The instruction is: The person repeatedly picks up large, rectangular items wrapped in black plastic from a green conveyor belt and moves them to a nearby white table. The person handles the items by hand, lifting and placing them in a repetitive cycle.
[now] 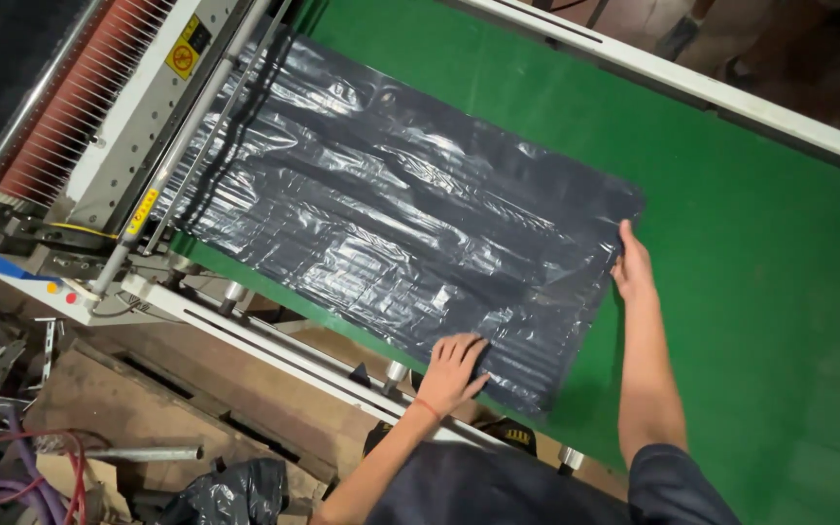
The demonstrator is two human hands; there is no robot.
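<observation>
A stack of shiny black plastic bags (391, 214) lies flat on the green conveyor belt (751, 253), one end still at the machine's outlet. My left hand (454, 367) rests palm down with fingers spread on the stack's near edge. My right hand (631, 264) touches the stack's right end, fingers curled against its edge.
The bag-making machine (99, 107) with a red roller and metal rods stands at the left. A white frame rail (274, 335) with small rollers runs along the belt's near side. Metal scrap, cables and a crumpled black bag (230, 491) lie on the floor below.
</observation>
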